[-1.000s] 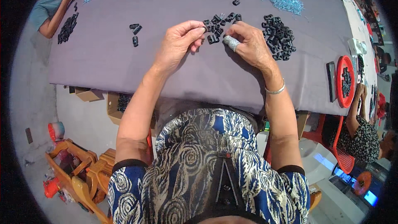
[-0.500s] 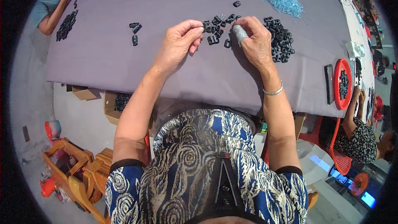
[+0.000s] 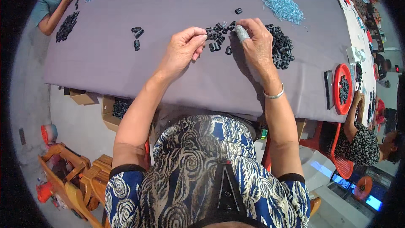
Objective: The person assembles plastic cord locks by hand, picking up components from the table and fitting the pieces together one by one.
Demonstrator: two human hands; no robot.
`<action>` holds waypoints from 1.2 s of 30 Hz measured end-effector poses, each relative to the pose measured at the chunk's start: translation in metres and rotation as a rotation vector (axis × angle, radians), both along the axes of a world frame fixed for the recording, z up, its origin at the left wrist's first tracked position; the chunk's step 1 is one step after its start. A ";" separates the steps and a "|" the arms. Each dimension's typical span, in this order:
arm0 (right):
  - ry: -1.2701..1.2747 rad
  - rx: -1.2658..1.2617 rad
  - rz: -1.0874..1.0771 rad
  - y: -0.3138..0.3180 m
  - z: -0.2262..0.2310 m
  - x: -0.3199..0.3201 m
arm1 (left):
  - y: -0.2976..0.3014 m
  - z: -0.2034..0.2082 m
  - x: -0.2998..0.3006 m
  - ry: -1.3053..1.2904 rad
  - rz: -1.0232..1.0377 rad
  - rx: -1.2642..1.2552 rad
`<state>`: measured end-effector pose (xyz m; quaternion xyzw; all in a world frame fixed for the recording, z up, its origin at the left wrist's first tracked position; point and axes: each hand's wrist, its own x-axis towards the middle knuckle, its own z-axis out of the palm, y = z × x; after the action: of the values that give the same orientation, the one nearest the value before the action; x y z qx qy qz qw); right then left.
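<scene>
My left hand is closed in a pinch, thumb against forefinger, with a small black plastic piece at the fingertips. To its right my right hand has its fingers curled in toward the thumb; a grey wrap covers one digit. What these fingers hold, if anything, is hidden. Between the hands lie several loose black barrel-shaped pieces, like cord-lock bodies, with a few small springs among them. A larger pile of black pieces rests just right of my right hand, partly behind it.
A heap of silvery-blue springs lies at the far right of the grey cloth-covered table. More black parts lie far left, near another person's arm. A red tray and dark flat case sit at the right edge.
The whole view has shifted slightly. My right hand has moved a little left toward the loose pieces; my left hand keeps its pinch in nearly the same place.
</scene>
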<state>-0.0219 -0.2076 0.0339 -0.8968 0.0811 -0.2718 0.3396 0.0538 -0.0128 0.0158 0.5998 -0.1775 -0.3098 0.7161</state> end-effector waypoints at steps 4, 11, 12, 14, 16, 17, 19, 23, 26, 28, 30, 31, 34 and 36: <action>0.108 -0.214 0.051 -0.011 0.008 0.020 | -0.002 0.001 -0.001 0.000 0.000 -0.007; 0.231 -0.398 0.160 -0.022 -0.001 0.041 | -0.003 0.000 0.000 0.021 -0.013 0.018; 0.237 -0.403 0.167 -0.021 -0.001 0.043 | -0.002 -0.001 -0.001 0.017 -0.013 0.024; 0.258 -0.344 0.209 -0.021 -0.003 0.046 | -0.001 -0.003 0.000 0.011 -0.007 0.020; 0.257 -0.363 0.211 -0.017 0.001 0.046 | -0.001 -0.005 -0.001 -0.001 -0.004 0.021; 0.253 -0.380 0.209 -0.015 0.002 0.045 | -0.002 -0.007 -0.001 0.009 -0.006 0.025; 0.248 -0.377 0.215 -0.015 0.001 0.045 | -0.003 -0.006 0.000 0.015 -0.002 0.028; 0.234 -0.358 0.214 -0.016 0.002 0.043 | -0.003 -0.005 0.000 0.004 -0.018 0.033; 0.196 -0.292 0.223 -0.016 0.001 0.041 | -0.003 -0.005 0.001 0.003 -0.018 0.039; 0.163 -0.247 0.200 -0.008 0.007 0.036 | -0.001 -0.005 0.001 0.006 -0.015 0.050; 0.132 -0.199 0.174 0.001 0.015 0.030 | -0.001 -0.003 0.002 -0.016 -0.013 0.053; 0.112 -0.167 0.179 0.007 0.019 0.026 | 0.000 -0.003 0.002 -0.013 -0.008 0.054; 0.048 -0.175 0.192 0.017 0.018 0.020 | 0.001 -0.004 0.002 0.027 -0.010 0.041; -0.020 -0.207 0.201 0.021 0.014 0.018 | -0.001 -0.007 0.003 0.023 -0.001 0.011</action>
<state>-0.0041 -0.1862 0.0480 -0.9279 -0.0410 -0.2521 0.2717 0.0570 -0.0137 0.0092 0.6000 -0.1678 -0.3178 0.7147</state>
